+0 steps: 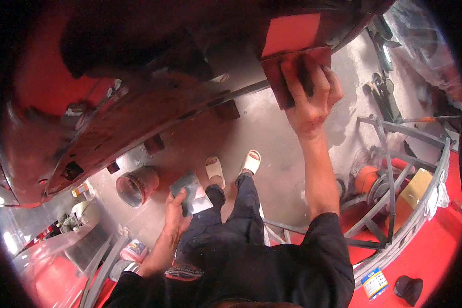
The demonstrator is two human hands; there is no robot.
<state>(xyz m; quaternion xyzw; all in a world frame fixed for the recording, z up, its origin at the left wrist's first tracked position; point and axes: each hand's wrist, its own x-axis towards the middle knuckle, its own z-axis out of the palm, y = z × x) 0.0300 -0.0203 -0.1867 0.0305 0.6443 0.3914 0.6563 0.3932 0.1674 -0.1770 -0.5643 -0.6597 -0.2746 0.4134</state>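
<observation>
Uneven, reddish light: brighter floor (pixel 277 131), dim panel (pixel 131 126) (white glare far left), black fisheye rim

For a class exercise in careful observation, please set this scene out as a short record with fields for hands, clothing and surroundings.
Left hand: grip closed on a grey sheet
Right hand: raised, fingers bent over a dark red sheet by a dark vehicle panel; firmness of grip unclear
Clothing: black shirt, dark trousers, cream sandals
Floor, left of feet: bucket
Right side: curved metal frame
</observation>
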